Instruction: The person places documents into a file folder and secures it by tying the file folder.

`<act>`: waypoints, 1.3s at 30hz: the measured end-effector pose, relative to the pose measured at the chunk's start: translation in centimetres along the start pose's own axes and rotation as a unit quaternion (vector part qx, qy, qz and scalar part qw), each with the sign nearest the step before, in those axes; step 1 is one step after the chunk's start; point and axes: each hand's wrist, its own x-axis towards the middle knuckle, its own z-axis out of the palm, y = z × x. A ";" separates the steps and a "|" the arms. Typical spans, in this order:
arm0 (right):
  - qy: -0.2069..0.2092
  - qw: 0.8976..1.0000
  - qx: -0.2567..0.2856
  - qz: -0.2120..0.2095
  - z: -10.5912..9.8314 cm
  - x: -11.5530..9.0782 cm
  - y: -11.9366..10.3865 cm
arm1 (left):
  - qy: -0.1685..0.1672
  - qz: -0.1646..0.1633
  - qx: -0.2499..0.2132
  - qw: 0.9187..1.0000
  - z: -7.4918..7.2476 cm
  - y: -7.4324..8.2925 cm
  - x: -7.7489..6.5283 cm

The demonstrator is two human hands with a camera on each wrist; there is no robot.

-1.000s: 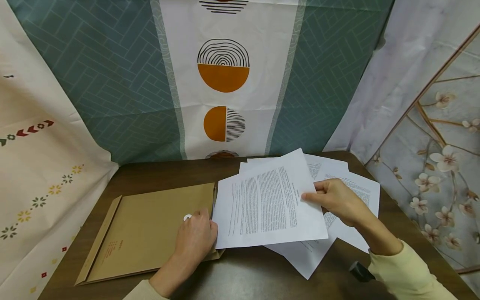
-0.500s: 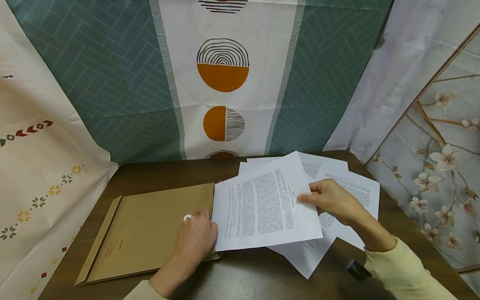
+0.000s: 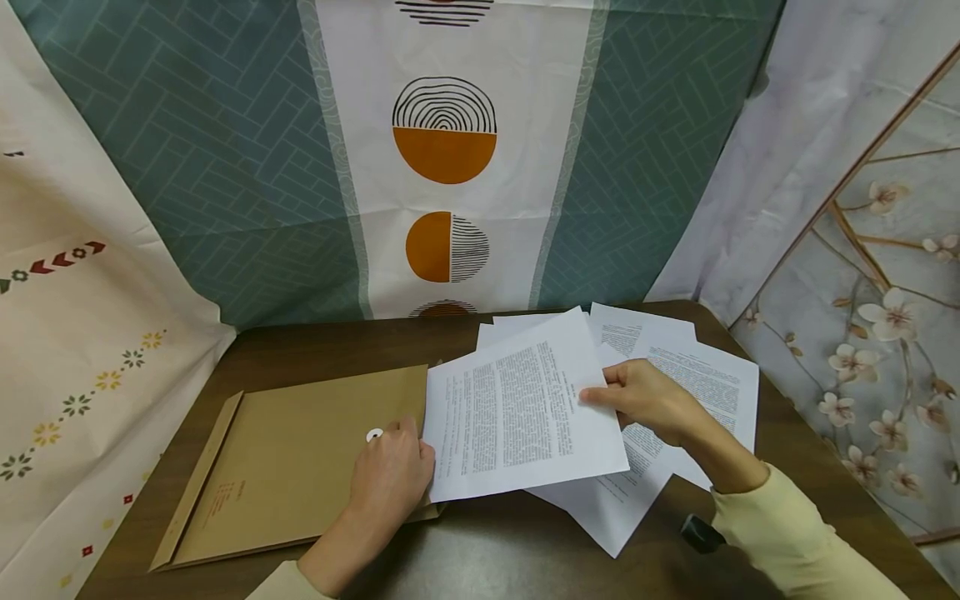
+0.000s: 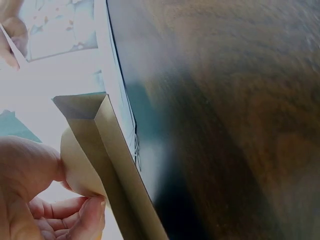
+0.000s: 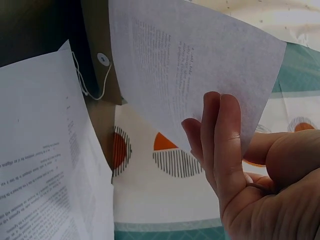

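Observation:
A brown paper envelope [image 3: 315, 442] with a white button lies on the table at left, its mouth facing right. My left hand [image 3: 393, 475] pinches the upper layer at that mouth; in the left wrist view thumb and fingers hold the envelope's lifted edge [image 4: 82, 167], and the mouth gapes. Between thumb and fingers, my right hand [image 3: 648, 400] holds a printed sheet [image 3: 517, 417] by its right side, raised and tilted. The sheet's left edge meets the mouth; how far it reaches inside is hidden. The right wrist view shows the sheet [image 5: 155, 55] with fingers flat against it.
Several loose printed sheets [image 3: 705, 387] lie overlapping at the right, partly beneath the held one. A string hangs from a white button [image 5: 103, 59] on the envelope. A small dark object [image 3: 702, 533] is at the right sleeve. Patterned cloths [image 3: 247, 167] surround the brown table [image 3: 480, 550].
My right hand has moved left with the sheet, and less of the sheet shows to the right of the envelope's mouth. The left hand and envelope have stayed in place.

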 end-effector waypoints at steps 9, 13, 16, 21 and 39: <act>-0.010 1.000 0.019 0.008 0.8 1.1 0.4 | -0.022 -0.015 -0.008 1.000 -0.1 -0.1 0.0; -0.013 0.999 0.027 0.012 1.2 1.6 0.9 | -0.020 -0.015 -0.009 1.000 -0.1 -0.1 0.0; -0.019 0.999 0.029 0.009 1.6 2.0 1.2 | -0.016 -0.012 -0.009 1.000 -0.1 -0.1 0.0; -0.027 0.999 0.022 0.007 2.2 2.4 1.5 | -0.022 -0.016 -0.012 1.000 -0.2 -0.1 0.0; -0.031 0.999 0.014 0.008 5.0 4.1 2.1 | -0.010 -0.008 -0.016 1.000 -0.3 0.0 0.0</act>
